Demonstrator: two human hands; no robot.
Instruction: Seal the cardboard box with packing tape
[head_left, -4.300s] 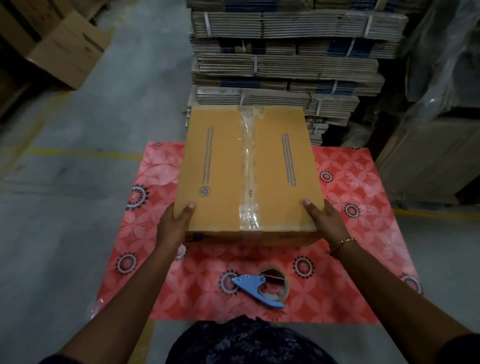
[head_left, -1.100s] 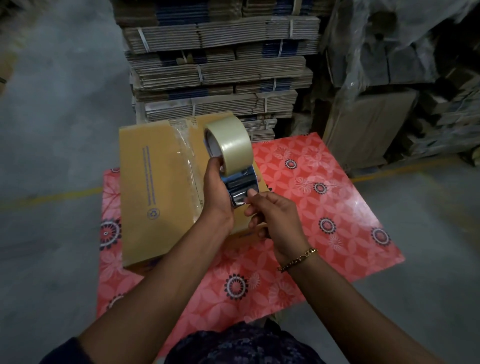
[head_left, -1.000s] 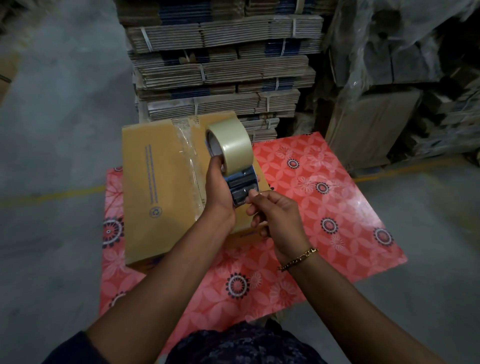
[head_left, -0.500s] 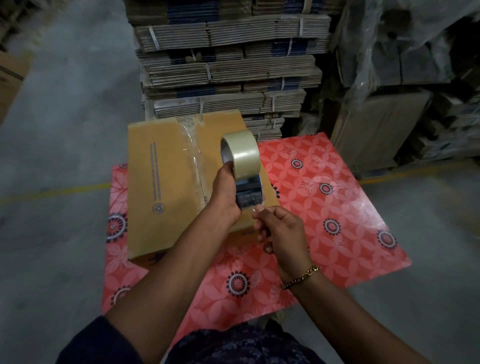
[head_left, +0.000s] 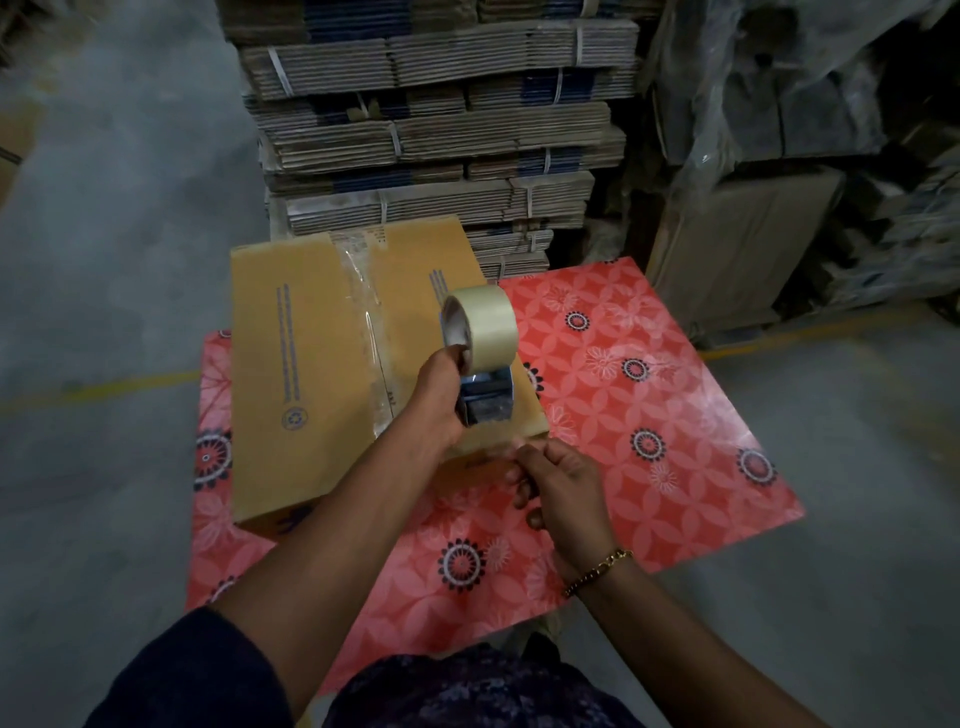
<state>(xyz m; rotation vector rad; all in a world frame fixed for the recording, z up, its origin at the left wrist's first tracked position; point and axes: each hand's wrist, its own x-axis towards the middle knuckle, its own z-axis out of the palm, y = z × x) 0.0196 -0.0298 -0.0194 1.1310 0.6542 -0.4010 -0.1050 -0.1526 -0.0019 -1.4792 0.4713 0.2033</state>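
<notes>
Your left hand (head_left: 441, 395) grips the dispenser (head_left: 485, 397) with its tape roll (head_left: 485, 327) above the box's near right corner. Your right hand (head_left: 563, 488) pinches the pulled tape end just below. The box (head_left: 311, 374) sits on the mat's (head_left: 649, 415) left side.

A warehouse: strapped bundles of flattened cartons (head_left: 431, 130), bare concrete floor (head_left: 119, 218) with painted yellow line (head_left: 104, 387).
</notes>
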